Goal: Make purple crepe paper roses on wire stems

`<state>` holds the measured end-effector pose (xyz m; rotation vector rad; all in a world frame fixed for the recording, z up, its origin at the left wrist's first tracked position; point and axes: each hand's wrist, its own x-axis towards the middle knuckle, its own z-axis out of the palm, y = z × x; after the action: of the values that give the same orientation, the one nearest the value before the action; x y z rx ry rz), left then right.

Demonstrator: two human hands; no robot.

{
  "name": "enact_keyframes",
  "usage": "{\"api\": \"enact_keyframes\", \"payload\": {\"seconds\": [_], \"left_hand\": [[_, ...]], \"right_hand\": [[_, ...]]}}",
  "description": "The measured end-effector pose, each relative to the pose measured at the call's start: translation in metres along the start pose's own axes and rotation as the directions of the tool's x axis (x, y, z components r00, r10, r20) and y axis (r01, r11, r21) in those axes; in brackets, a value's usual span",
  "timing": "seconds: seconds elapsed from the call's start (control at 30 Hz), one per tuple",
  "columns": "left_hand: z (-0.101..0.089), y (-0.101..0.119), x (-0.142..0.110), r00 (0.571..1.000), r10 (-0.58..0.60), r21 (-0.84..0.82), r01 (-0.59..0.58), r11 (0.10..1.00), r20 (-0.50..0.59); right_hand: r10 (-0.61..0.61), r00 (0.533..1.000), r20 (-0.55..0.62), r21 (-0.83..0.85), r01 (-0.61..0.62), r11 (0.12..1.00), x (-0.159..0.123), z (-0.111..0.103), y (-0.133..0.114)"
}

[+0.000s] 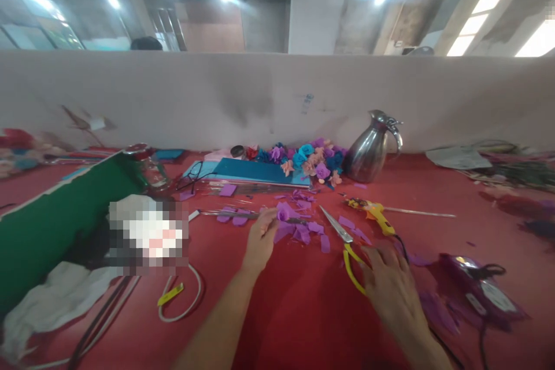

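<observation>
My left hand [261, 240] is closed, its fingertips pinching a purple paper flower [284, 212] over the middle of the red table. Purple paper pieces [302, 233] lie scattered around and below the flower. To the right, scissors with yellow handles [346, 236] rest on the table, blades pointing away to the upper left. My right hand [387, 277] is palm down beside them, fingers stretched forward and a little apart. Its thumb side overlaps the scissors' handle; a firm grip does not show. Just beyond that hand lies a yellow glue gun [379, 218].
Paper flowers [310, 161] in several colours and blue sheets [255, 171] lie at the back, next to a metal jug [368, 150]. A glass jar [150, 170], a green panel [56, 225] and white cable [197, 295] are at left. A purple device [481, 292] sits at right.
</observation>
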<state>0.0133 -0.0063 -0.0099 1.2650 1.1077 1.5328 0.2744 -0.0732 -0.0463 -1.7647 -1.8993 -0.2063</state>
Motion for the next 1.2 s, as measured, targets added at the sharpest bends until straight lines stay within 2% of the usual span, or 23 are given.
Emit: {"api": "enact_keyframes", "payload": {"seconds": [0.1, 0.2, 0.27, 0.4, 0.57, 0.67, 0.8, 0.93, 1.07, 1.2], "left_hand": [[0.0, 0.003, -0.003, 1.0, -0.014, -0.018, 0.015, 1.0, 0.015], [0.0, 0.002, -0.004, 0.999, 0.006, -0.014, -0.006, 1.0, 0.054], [0.0, -0.002, -0.004, 0.996, -0.009, -0.03, 0.012, 0.999, 0.084], [0.001, -0.008, -0.005, 0.992, -0.067, -0.098, 0.077, 0.992, 0.104], [0.005, -0.009, -0.007, 0.989, -0.085, -0.123, 0.101, 0.987, 0.124], [0.008, -0.009, -0.009, 0.981, -0.114, -0.189, 0.144, 0.971, 0.159], [0.009, -0.009, -0.012, 0.963, -0.168, -0.239, 0.217, 0.947, 0.21], [0.008, -0.009, -0.013, 0.945, -0.225, -0.289, 0.29, 0.912, 0.239], [0.006, -0.007, -0.014, 0.891, -0.258, -0.339, 0.39, 0.856, 0.374], [0.006, -0.005, -0.015, 0.859, -0.258, -0.361, 0.433, 0.826, 0.442]], "right_hand": [[0.016, 1.0, 0.018, 0.252, -0.02, 0.967, 0.026, -0.009, -0.029], [-0.017, 0.985, 0.17, 0.586, -0.087, 0.805, 0.059, -0.01, -0.064], [-0.06, 0.971, 0.23, 0.687, -0.118, 0.717, 0.08, -0.002, -0.084], [-0.047, 0.978, 0.203, 0.792, -0.135, 0.595, 0.104, 0.02, -0.105], [-0.103, 0.968, 0.228, 0.918, -0.178, 0.356, 0.091, 0.033, -0.114], [-0.116, 0.945, 0.305, 0.938, -0.277, 0.208, 0.081, 0.033, -0.113], [-0.133, 0.89, 0.436, 0.899, -0.436, 0.028, 0.08, 0.034, -0.109], [-0.167, 0.849, 0.501, 0.859, -0.511, -0.026, 0.083, 0.032, -0.109], [-0.266, 0.819, 0.509, 0.844, -0.535, -0.031, 0.084, 0.025, -0.109], [-0.299, 0.821, 0.486, 0.861, -0.509, 0.003, 0.083, 0.024, -0.106]]}}
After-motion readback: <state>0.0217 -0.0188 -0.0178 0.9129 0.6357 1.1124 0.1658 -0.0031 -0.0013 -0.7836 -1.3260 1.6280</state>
